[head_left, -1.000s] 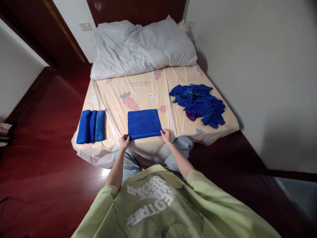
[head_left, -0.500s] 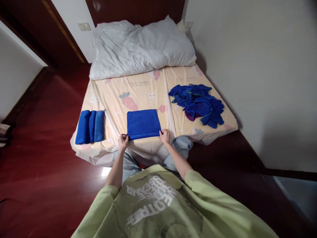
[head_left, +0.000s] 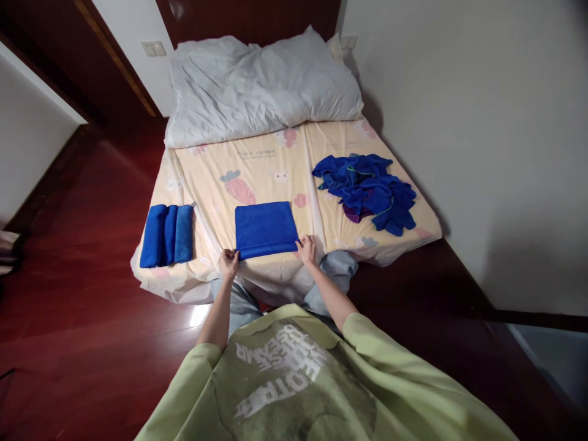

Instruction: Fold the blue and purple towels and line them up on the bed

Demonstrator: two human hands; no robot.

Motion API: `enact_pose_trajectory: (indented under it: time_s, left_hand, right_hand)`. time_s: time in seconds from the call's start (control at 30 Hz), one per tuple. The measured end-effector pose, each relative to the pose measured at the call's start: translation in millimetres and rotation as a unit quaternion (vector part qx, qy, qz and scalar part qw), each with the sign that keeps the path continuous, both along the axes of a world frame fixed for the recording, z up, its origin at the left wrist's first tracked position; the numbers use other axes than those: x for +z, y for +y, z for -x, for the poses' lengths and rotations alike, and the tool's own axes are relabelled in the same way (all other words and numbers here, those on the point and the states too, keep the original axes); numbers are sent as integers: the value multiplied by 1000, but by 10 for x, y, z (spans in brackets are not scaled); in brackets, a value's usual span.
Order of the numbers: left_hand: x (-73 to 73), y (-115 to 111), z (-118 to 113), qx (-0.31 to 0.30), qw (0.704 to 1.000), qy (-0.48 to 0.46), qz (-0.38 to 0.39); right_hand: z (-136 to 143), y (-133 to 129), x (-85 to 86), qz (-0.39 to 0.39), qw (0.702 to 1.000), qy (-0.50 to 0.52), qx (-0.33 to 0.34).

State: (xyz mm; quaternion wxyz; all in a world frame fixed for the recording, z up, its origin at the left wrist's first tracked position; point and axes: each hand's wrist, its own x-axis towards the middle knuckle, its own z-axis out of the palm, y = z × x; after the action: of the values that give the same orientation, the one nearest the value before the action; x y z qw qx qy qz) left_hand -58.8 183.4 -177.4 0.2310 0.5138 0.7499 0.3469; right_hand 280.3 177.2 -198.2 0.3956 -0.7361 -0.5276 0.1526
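Note:
A blue towel (head_left: 266,225) lies folded into a flat rectangle at the near edge of the bed, with a narrow strip turned over along its near side. My left hand (head_left: 228,263) pinches the near left corner of that strip. At the near right corner, my right hand (head_left: 306,250) grips the strip between thumb and fingers. Three rolled blue towels (head_left: 169,235) lie side by side to the left of my left hand. To the right is a loose heap of blue cloths (head_left: 367,190), some with green edging, with a purple piece showing underneath.
The bed (head_left: 206,184) has a pale yellow sheet with carrot and rabbit prints. A bunched white quilt (head_left: 261,86) lies across its far end against the dark headboard (head_left: 252,18). A white wall (head_left: 468,135) runs along the right, and dark red floor (head_left: 82,294) along the left.
Both hands keep their hold on the towel's near corners. Only a very slight shift of the view and hands shows; the rolls and heap stay in place.

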Motion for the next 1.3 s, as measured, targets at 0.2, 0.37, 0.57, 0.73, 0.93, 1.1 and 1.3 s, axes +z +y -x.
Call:
enact_pose_trajectory:
  time_s: [0.2, 0.37, 0.57, 0.73, 0.93, 1.1, 1.3]
  left_hand:
    - [-48, 9, 57, -86, 993, 82, -12]
    - [-119, -25, 48, -184, 974, 110, -71]
    - [-200, -59, 111, -229, 964, 95, -93]
    - [-211, -137, 135, -247, 960, 77, -111]
    - [-195, -207, 174, -276, 953, 83, -90]
    - [-190, -182, 146, -272, 953, 94, -91]
    - [-163, -84, 48, -234, 961, 123, -84]
  right_hand:
    - [-1, -67, 12, 8, 997, -34, 76]
    - [-53, -129, -16, 14, 987, -55, 148]
    - [-130, -149, -31, -8, 984, -68, 165]
    - [-146, -170, -70, -7, 983, -65, 174]
    - [-197, -286, -79, -21, 977, -62, 203]
    - [-214, -320, -62, -27, 972, -70, 222]
    - [-177, -261, -66, -13, 976, -72, 204]
